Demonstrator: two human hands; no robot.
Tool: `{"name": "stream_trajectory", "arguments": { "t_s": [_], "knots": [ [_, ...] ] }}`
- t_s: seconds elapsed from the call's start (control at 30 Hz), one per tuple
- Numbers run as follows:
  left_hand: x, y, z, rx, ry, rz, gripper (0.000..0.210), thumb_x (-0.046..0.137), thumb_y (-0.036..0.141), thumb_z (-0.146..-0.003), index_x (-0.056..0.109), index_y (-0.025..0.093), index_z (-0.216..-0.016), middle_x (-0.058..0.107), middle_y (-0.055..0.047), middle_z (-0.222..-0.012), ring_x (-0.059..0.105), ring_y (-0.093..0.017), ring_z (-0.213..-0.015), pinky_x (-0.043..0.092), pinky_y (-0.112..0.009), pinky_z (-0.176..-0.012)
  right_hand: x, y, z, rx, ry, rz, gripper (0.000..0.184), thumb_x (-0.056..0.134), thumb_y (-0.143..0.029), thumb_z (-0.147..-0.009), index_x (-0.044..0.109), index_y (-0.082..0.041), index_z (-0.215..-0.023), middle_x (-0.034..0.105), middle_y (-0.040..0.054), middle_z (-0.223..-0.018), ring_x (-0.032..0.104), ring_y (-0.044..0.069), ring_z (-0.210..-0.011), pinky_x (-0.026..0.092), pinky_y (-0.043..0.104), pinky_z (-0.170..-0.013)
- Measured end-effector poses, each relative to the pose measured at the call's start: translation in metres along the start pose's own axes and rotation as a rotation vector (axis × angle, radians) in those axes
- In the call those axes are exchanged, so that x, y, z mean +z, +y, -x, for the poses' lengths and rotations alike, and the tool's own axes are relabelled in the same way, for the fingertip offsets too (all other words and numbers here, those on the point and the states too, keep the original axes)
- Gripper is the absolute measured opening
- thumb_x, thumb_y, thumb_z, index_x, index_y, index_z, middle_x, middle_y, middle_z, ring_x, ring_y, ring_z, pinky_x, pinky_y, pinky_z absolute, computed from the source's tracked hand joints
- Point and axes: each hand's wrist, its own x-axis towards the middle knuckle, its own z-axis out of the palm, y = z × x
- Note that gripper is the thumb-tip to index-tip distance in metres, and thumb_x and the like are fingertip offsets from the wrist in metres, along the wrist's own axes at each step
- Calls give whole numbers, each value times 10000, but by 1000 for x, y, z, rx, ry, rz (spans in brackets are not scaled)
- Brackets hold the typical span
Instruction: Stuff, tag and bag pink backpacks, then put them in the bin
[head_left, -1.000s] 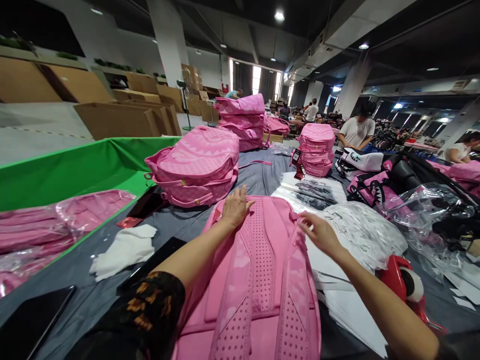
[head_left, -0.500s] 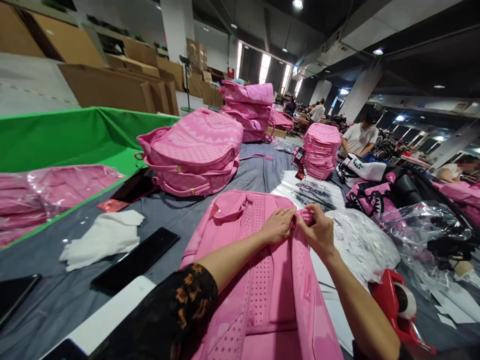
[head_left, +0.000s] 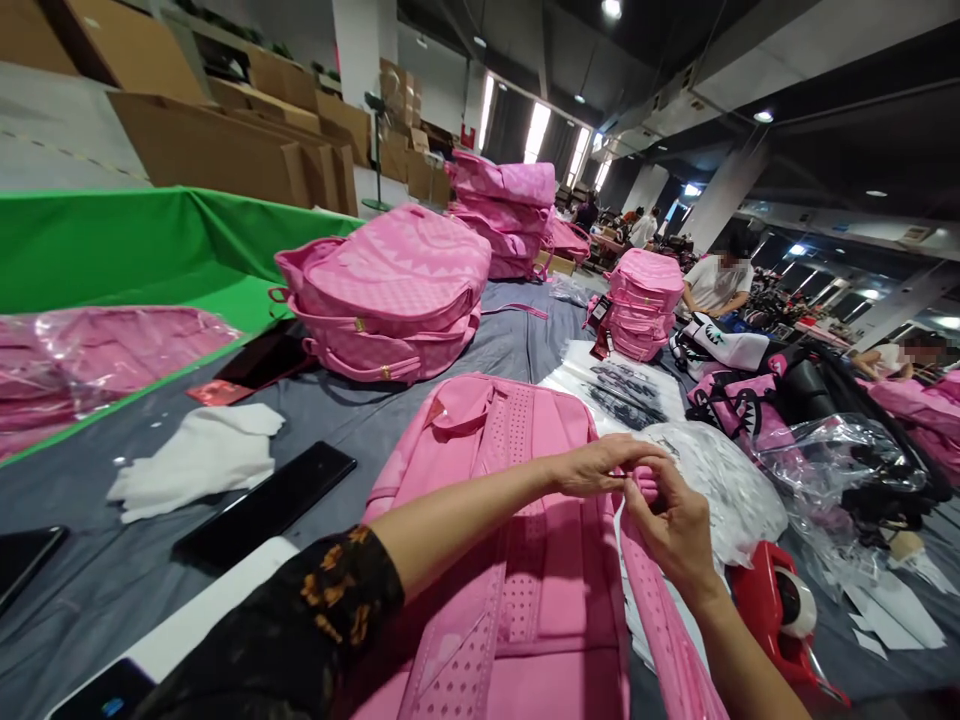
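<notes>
A pink backpack [head_left: 562, 590] lies in front of me with its back panel and perforated straps facing up. Off its right side, the pink shoulder strap [head_left: 664, 620] is lifted, its upper part bunched between my hands. My right hand [head_left: 679, 515] is closed around that bunched part. My left hand [head_left: 600, 465] reaches across the backpack, its fingers pinched on the same spot and touching the right hand. A thin dark bit shows at the left fingertips, too small to name. The fingers partly hide the gripped section.
Pink backpacks [head_left: 397, 290] stand beyond. At left lie white gloves [head_left: 202, 455], a black phone [head_left: 266, 505] and a green-edged bin [head_left: 97, 250]. At right are clear plastic bags [head_left: 712, 490] and a red tape dispenser [head_left: 757, 600]. A co-worker [head_left: 720, 285] is farther back.
Both hands have moved right and slightly down, pulling the strap away from the backpack's side. The left hand has left the backpack's top edge. The view has shifted slightly.
</notes>
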Motion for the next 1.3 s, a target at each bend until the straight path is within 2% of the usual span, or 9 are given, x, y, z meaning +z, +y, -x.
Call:
{"name": "stream_trajectory", "arguments": {
  "t_s": [0.1,0.27,0.5,0.63,0.77,0.9,1.1,1.23,1.3],
  "knots": [
    [4,15,-13,72,-21,-108,231,478,289,-1021,641,140,-1089,707,-100,-971,634,-197,-901,466,-310,-885,-11,7,2,107,83,-34,281,627,-459,-848,658,-188,-915,614,-17,-646,487,99,-456,430,220,-475],
    [4,14,-11,10,49,-505,224,462,284,-1035,629,137,-1064,691,-111,-952,635,-214,-876,448,-344,-817,-15,17,-9,278,82,-321,360,619,-543,-811,601,-185,-839,445,-77,-533,346,79,-406,285,203,-378],
    [-31,19,4,-63,8,-722,321,479,253,-1033,538,130,-1324,680,-99,-1038,628,-212,-980,363,-338,-883,-11,15,-47,243,8,-493,371,619,-561,-787,587,-192,-805,425,-83,-497,363,84,-403,276,203,-374],
    [-41,24,1,-126,88,-575,241,525,339,-1021,612,167,-1166,668,-61,-1026,609,-196,-976,334,-343,-928,-14,10,-50,115,-96,-431,351,658,-514,-794,634,-174,-881,509,-54,-606,433,80,-482,335,201,-442],
    [-39,32,-11,-8,68,-477,205,564,332,-1001,632,139,-998,656,-68,-965,599,-170,-881,383,-282,-802,-23,15,-35,122,-125,-373,395,669,-509,-805,617,-167,-996,523,-66,-610,433,78,-480,324,199,-446],
    [-40,42,-24,144,-70,-735,242,465,289,-1035,648,134,-1067,682,-111,-960,612,-219,-892,389,-345,-834,-32,23,-21,227,-88,-419,428,709,-543,-782,527,-198,-957,481,-105,-510,379,72,-403,264,192,-397],
    [-27,58,-10,-258,-365,-710,215,408,109,-976,621,93,-1003,707,-129,-861,651,-236,-790,418,-347,-738,-25,29,-30,372,-78,-542,526,747,-643,-708,542,-205,-913,472,-101,-516,363,66,-403,240,181,-379],
    [-29,79,29,-585,-205,-600,353,406,102,-940,444,93,-1291,699,-93,-855,645,-237,-764,440,-330,-700,-11,29,-48,366,-158,-690,585,778,-667,-676,539,-217,-963,506,-96,-567,358,61,-412,264,185,-394],
    [-33,97,50,-663,-102,-494,351,386,96,-920,435,103,-1267,688,-89,-866,636,-233,-769,458,-336,-711,-5,30,-58,300,-173,-739,591,789,-650,-683,527,-223,-995,542,-87,-605,404,69,-442,315,193,-427]
  ]
}}
